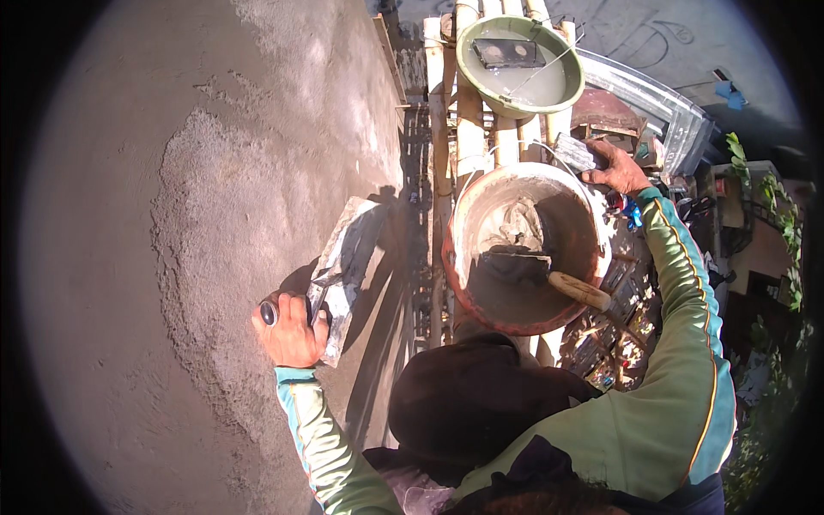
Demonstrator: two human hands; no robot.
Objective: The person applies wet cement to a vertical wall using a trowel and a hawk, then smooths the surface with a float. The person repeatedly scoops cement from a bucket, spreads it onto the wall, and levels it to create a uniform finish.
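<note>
My left hand (290, 333), with a dark-stoned ring, is closed on a long, mortar-smeared plastering float (345, 266), tilted against the grey wall (257, 206). My right hand (616, 167) reaches out past the bucket's far right side. Its fingers are closed on a small, rough grey block (575, 153), whose exact kind I cannot make out. Between the hands stands a round mortar bucket (459, 257) with wet grey mix inside. A trowel rests in it, its blade partly in the mix and its wooden handle (579, 292) leaning over the near right rim.
A green basin (468, 73) of cloudy water, holding a dark rectangular tool (508, 53), stands beyond the bucket. Bamboo poles (436, 172) lie under both. Corrugated sheets (678, 120), rubble and green plants (794, 249) are down to the right.
</note>
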